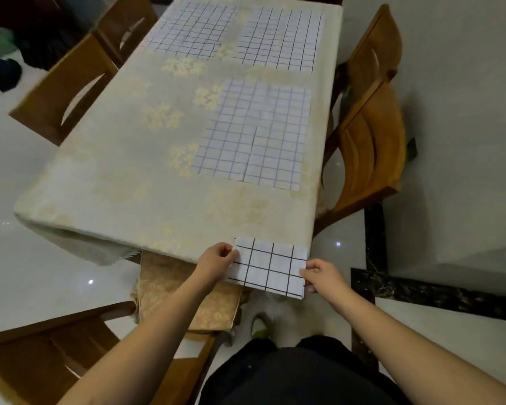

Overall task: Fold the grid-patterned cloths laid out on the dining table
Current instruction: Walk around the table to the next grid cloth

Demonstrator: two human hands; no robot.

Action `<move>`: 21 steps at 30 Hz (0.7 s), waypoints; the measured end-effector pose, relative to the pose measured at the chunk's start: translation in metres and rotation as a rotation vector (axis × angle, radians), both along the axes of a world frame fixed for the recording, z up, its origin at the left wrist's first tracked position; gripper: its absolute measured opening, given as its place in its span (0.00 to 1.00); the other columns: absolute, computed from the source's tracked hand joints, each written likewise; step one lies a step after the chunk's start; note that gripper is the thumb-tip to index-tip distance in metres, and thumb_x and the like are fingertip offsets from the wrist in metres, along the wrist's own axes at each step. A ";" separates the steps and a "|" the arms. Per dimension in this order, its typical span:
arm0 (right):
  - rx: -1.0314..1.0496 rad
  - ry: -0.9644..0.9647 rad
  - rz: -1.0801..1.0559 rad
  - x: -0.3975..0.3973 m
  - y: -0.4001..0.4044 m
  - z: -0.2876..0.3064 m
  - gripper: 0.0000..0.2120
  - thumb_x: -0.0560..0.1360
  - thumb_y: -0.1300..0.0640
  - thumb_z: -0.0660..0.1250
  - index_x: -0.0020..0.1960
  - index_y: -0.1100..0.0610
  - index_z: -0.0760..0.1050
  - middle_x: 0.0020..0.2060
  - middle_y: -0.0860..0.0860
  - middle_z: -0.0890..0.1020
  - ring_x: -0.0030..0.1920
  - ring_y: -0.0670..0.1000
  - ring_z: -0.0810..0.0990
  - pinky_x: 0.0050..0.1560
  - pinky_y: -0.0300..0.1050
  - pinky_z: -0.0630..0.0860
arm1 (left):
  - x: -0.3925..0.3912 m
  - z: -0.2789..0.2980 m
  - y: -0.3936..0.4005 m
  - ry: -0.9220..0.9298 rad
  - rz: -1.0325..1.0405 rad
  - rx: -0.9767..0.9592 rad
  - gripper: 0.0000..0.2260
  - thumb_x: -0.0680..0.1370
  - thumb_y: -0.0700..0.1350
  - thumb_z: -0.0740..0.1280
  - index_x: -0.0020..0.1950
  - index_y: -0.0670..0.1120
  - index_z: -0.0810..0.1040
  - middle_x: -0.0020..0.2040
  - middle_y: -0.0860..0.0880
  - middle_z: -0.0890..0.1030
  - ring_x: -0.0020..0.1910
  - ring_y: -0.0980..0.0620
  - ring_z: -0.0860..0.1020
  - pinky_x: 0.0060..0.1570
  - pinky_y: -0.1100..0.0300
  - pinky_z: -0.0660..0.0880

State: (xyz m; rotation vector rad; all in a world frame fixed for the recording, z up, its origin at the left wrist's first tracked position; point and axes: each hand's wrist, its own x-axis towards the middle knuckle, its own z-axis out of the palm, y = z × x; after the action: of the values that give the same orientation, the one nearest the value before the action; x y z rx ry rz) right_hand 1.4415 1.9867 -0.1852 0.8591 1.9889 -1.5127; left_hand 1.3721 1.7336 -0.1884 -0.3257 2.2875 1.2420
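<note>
Both hands are pinching a small folded cloth [268, 266] at the near edge of the table [123, 171], left hand [218, 258] gripping its left side, right hand [320, 274] its right, with three more cloths [254, 133] lying flat farther up the table.

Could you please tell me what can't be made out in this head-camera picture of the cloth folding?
- Folded cloth: layer count hidden, only its top shows.
- Fingertips of left hand and right hand: tucked behind the cloth's edges.
- Far-left cloth: blurred, overlap unclear.
</note>
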 end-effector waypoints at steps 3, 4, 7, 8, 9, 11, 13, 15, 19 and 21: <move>0.066 -0.006 0.075 -0.020 0.004 -0.002 0.06 0.76 0.59 0.68 0.52 0.58 0.76 0.47 0.56 0.83 0.47 0.57 0.83 0.44 0.51 0.79 | -0.014 -0.005 0.004 0.016 -0.036 -0.071 0.09 0.79 0.49 0.65 0.48 0.45 0.80 0.43 0.45 0.82 0.41 0.48 0.78 0.43 0.53 0.75; 0.088 -0.008 0.102 -0.026 0.006 -0.003 0.05 0.76 0.59 0.68 0.52 0.58 0.76 0.46 0.56 0.83 0.46 0.55 0.83 0.44 0.51 0.80 | -0.019 -0.006 0.006 0.030 -0.050 -0.107 0.09 0.79 0.50 0.65 0.49 0.45 0.79 0.44 0.46 0.82 0.43 0.47 0.78 0.45 0.52 0.75; 0.140 -0.013 0.143 -0.042 0.008 -0.005 0.01 0.76 0.59 0.68 0.47 0.56 0.76 0.44 0.57 0.83 0.43 0.54 0.82 0.40 0.49 0.80 | -0.029 -0.007 0.011 0.082 -0.095 -0.203 0.09 0.79 0.51 0.65 0.48 0.46 0.78 0.41 0.49 0.80 0.41 0.49 0.77 0.41 0.55 0.72; 0.163 -0.010 0.164 -0.047 0.007 -0.006 0.02 0.76 0.59 0.68 0.44 0.55 0.76 0.43 0.57 0.83 0.42 0.53 0.82 0.39 0.48 0.80 | -0.032 -0.007 0.012 0.100 -0.105 -0.227 0.08 0.79 0.51 0.65 0.47 0.47 0.77 0.39 0.50 0.79 0.40 0.50 0.75 0.39 0.57 0.69; 0.189 -0.012 0.189 -0.051 0.005 -0.006 0.04 0.76 0.59 0.68 0.42 0.55 0.76 0.42 0.57 0.83 0.40 0.53 0.82 0.39 0.48 0.80 | -0.035 -0.007 0.012 0.113 -0.110 -0.247 0.07 0.79 0.51 0.65 0.46 0.47 0.76 0.37 0.51 0.77 0.38 0.50 0.75 0.37 0.58 0.67; 0.235 -0.022 0.241 -0.058 0.004 -0.007 0.05 0.76 0.59 0.68 0.41 0.55 0.77 0.39 0.55 0.84 0.39 0.51 0.82 0.42 0.47 0.81 | -0.040 -0.008 0.013 0.132 -0.113 -0.286 0.07 0.79 0.50 0.65 0.45 0.48 0.75 0.36 0.52 0.76 0.37 0.51 0.74 0.35 0.58 0.65; 0.272 -0.022 0.287 -0.064 0.004 -0.011 0.05 0.75 0.57 0.68 0.40 0.54 0.77 0.37 0.53 0.83 0.39 0.51 0.83 0.46 0.51 0.82 | -0.044 -0.010 0.013 0.138 -0.127 -0.317 0.07 0.79 0.51 0.64 0.46 0.48 0.75 0.37 0.51 0.77 0.37 0.51 0.74 0.33 0.60 0.66; 0.296 -0.031 0.312 -0.068 0.005 -0.012 0.06 0.75 0.56 0.68 0.39 0.52 0.77 0.36 0.52 0.83 0.38 0.50 0.83 0.47 0.52 0.82 | -0.048 -0.013 0.014 0.140 -0.144 -0.336 0.07 0.79 0.51 0.65 0.47 0.48 0.75 0.38 0.51 0.78 0.37 0.52 0.74 0.32 0.63 0.66; 0.306 -0.036 0.318 -0.073 0.010 -0.004 0.06 0.76 0.55 0.67 0.41 0.51 0.74 0.37 0.50 0.83 0.36 0.47 0.81 0.38 0.43 0.79 | -0.048 -0.021 0.015 0.151 -0.122 -0.343 0.08 0.79 0.52 0.64 0.48 0.48 0.76 0.39 0.52 0.78 0.39 0.52 0.75 0.33 0.65 0.67; 0.392 0.031 0.349 -0.074 0.016 0.003 0.05 0.77 0.52 0.66 0.43 0.51 0.74 0.37 0.48 0.81 0.36 0.47 0.80 0.38 0.43 0.78 | -0.046 -0.024 0.015 0.185 -0.047 -0.318 0.09 0.79 0.51 0.64 0.53 0.47 0.76 0.43 0.52 0.79 0.41 0.54 0.76 0.37 0.64 0.69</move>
State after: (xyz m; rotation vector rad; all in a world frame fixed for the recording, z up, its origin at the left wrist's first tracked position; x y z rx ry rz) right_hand 1.3678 2.0030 -0.1825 0.5892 2.3541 -0.9646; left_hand 1.3264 1.7483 -0.2123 -0.2762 2.6397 0.9158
